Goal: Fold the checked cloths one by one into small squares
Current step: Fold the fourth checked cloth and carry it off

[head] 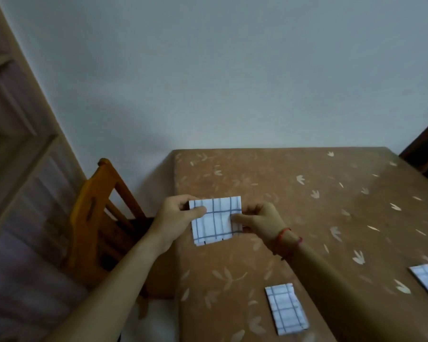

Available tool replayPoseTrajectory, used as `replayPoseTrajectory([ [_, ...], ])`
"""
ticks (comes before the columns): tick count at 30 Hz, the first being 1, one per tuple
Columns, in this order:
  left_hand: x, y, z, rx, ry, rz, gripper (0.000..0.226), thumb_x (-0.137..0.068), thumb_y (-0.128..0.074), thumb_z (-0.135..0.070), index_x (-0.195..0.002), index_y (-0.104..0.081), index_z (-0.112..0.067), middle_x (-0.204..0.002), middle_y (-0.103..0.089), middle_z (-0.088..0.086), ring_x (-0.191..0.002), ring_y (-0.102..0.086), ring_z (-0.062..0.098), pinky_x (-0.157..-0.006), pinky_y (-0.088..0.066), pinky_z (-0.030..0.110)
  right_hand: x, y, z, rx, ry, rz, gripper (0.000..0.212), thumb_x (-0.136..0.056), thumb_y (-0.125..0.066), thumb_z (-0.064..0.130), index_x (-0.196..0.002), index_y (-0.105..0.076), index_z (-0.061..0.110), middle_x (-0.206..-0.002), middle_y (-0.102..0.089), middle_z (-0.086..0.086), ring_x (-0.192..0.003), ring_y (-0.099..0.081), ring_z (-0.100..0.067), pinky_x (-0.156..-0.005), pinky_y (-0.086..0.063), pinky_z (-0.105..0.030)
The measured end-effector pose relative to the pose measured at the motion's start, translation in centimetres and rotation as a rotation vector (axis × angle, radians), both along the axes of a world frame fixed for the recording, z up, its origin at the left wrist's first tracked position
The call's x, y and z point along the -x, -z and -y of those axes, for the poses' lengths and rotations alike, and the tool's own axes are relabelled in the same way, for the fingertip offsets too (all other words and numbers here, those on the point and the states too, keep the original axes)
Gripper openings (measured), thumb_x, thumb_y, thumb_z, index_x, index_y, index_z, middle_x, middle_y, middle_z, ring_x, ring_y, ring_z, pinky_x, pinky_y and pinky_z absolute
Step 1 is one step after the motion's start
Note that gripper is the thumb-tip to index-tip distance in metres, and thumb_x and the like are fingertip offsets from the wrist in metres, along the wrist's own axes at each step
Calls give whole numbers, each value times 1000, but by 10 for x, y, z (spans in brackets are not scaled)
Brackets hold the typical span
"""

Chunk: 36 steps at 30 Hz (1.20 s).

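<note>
Folded cloth [216, 219], raised above table [306, 193]: left hand [175, 213] and right hand [262, 220] pinch opposite side edges. Light, limp fabric; best gripped at corners.

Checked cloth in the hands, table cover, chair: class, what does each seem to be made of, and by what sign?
Checked cloth: likely thin matt fabric, white with blue lines; it bends where the left hand and right hand pinch it. Table cover: probably plastic or oilcloth, brown with pale leaf print, faint sheen. Chair: orange-brown wood, perhaps varnished; slatted back.
</note>
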<state>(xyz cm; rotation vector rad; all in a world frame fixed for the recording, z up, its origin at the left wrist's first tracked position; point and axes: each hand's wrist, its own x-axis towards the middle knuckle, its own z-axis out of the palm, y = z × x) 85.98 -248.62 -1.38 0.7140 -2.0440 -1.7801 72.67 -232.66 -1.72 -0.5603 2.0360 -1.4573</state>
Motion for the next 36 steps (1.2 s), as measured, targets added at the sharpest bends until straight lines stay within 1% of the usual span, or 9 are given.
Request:
replayPoseTrajectory([
  [3,19,17,0,-164,-26,-2,11,-85,-70,-16,-96,-72,-17,-96,-75,1,-93,-70,16,-73,-56,25,14,9,-4,42,94,22,14,-81,-69,-5,-76,-71,9,-57,-69,5,-53,-66,-8,-53,-57,-22],
  [5,23,32,5,-178,-58,25,20,-77,-75,-32,-93,-75,-20,-113,-71,0,-115,-60,17,-89,-54,38,20,13,-5,72,123,44,11,-81,-68,-5,-83,-72,5,-60,-70,2,-54,-67,-9,-53,-57,-22],
  [7,30,44,5,-187,-91,35,18,-79,-74,-29,-92,-76,-18,-129,-61,0,-122,-54,13,-86,-56,40,29,18,-5,80,126,76,11,-81,-69,-5,-85,-72,5,-65,-70,-1,-56,-68,-10,-55,-57,-24],
  [11,48,54,3,-187,-164,56,8,-86,-69,-10,-93,-73,-9,-99,-74,2,-88,-70,13,-71,-59,30,49,34,-3,53,120,102,11,-79,-73,0,-86,-73,8,-77,-73,-7,-67,-71,-15,-63,-60,-30],
  [14,62,66,5,-155,-194,94,6,-86,-69,-12,-91,-73,-13,-85,-75,-1,-80,-72,12,-68,-58,29,68,52,3,31,145,152,13,-79,-74,4,-92,-73,4,-89,-73,-13,-79,-72,-24,-71,-61,-39],
  [19,93,105,19,-132,-242,204,7,-85,-70,-19,-90,-73,-24,-84,-75,-7,-77,-71,8,-70,-59,31,101,88,18,-27,180,213,9,-84,-68,4,-91,-72,9,-93,-72,-13,-82,-71,-24,-70,-61,-37],
  [23,130,129,33,-193,-281,224,9,-85,-69,-9,-92,-73,-12,-85,-74,2,-76,-72,14,-65,-59,29,131,117,35,-119,192,135,16,-87,-65,6,-101,-72,9,-82,-71,0,-73,-69,-14,-63,-59,-25],
  [28,173,165,51,-137,-291,288,9,-83,-71,-10,-92,-73,-11,-87,-73,1,-79,-70,14,-66,-58,27,171,158,56,-211,257,22,18,-83,-71,13,-100,-74,13,-74,-69,6,-73,-70,-15,-74,-60,-38],
  [36,218,211,79,-6,-322,399,14,-85,-69,-10,-100,-71,-9,-84,-70,-1,-68,-69,11,-54,-55,19,213,212,93,-317,192,-47,29,-80,-69,13,-108,-73,16,-82,-70,6,-85,-68,-14,-86,-57,-36],
])
